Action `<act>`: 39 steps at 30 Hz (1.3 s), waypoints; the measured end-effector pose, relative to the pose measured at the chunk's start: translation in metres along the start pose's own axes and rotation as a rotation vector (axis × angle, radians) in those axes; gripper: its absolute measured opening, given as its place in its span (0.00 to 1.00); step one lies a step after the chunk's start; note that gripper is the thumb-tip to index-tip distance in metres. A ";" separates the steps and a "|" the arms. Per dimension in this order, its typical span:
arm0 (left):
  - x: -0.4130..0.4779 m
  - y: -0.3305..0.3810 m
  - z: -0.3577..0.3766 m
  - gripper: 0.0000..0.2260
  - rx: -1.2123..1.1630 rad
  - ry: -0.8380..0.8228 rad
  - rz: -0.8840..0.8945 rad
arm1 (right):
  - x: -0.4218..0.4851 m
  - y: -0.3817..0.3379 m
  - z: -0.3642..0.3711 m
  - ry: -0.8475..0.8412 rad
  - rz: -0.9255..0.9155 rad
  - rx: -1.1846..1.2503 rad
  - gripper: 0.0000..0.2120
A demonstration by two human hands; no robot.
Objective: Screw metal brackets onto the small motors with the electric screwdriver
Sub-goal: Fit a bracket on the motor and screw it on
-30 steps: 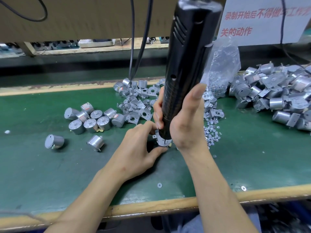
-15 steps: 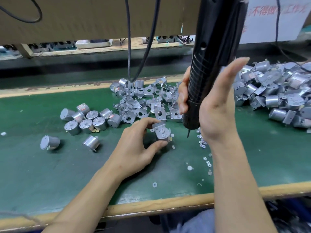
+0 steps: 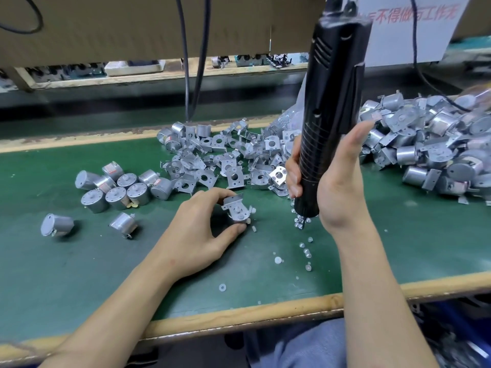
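Green matting covers the bench [image 3: 79, 274], which has a pale wooden strip along its near and far edges.

Count of items:
- 1 electric screwdriver [image 3: 326, 102], black.
- 1 motor with bracket [image 3: 237, 209], held.
- About 8 bare motors in a cluster [image 3: 117, 189] at left, with 2 further motors [image 3: 56, 224] lying apart nearer the bench edge.
- 1 heap of loose brackets [image 3: 212, 158] at centre rear; too many to count.
- 1 heap of bracketed motors [image 3: 430, 144] at right; too many to count.
- Small screws [image 3: 301, 221] scattered under the screwdriver tip, and 2 white washers [image 3: 222, 287] nearer the edge.

Orientation: the screwdriver's long axis stands near upright, top leaning slightly right, bit pointing down just above the screws. The right hand [image 3: 340, 187] grips its lower barrel, fingers [image 3: 292, 179] curled round the left side and thumb laid straight up the right side. The left hand [image 3: 196, 235] rests on the matting left of the tip and pinches the motor with bracket between thumb and fingers, bracket face and shaft turned upward.

Surroundings: a cardboard panel [image 3: 106, 22] hangs overhead, 2 black cables [image 3: 186, 62] drop behind the brackets, and a white sign [image 3: 414, 27] with red characters stands at upper right.
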State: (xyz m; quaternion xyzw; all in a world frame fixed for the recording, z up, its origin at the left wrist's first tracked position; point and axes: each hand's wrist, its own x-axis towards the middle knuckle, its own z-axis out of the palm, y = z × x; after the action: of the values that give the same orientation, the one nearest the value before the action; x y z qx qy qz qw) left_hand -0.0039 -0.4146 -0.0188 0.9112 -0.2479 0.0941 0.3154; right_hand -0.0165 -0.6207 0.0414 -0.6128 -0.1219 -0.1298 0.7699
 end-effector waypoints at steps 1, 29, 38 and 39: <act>0.000 0.001 0.000 0.19 0.003 0.004 0.000 | -0.001 0.001 -0.001 0.004 0.007 0.004 0.36; 0.001 0.006 -0.001 0.15 -0.018 0.026 0.009 | 0.001 0.008 0.011 -0.057 0.004 0.058 0.36; 0.001 0.006 -0.001 0.15 -0.017 0.033 0.010 | -0.001 0.008 0.008 -0.049 0.006 0.043 0.34; 0.001 0.006 -0.001 0.15 -0.016 0.032 0.011 | -0.001 0.008 0.007 -0.050 0.008 0.042 0.35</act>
State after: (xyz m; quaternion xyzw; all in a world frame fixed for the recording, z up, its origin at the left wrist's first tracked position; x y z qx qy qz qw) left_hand -0.0063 -0.4184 -0.0144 0.9055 -0.2487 0.1086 0.3262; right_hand -0.0149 -0.6117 0.0355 -0.6001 -0.1412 -0.1089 0.7798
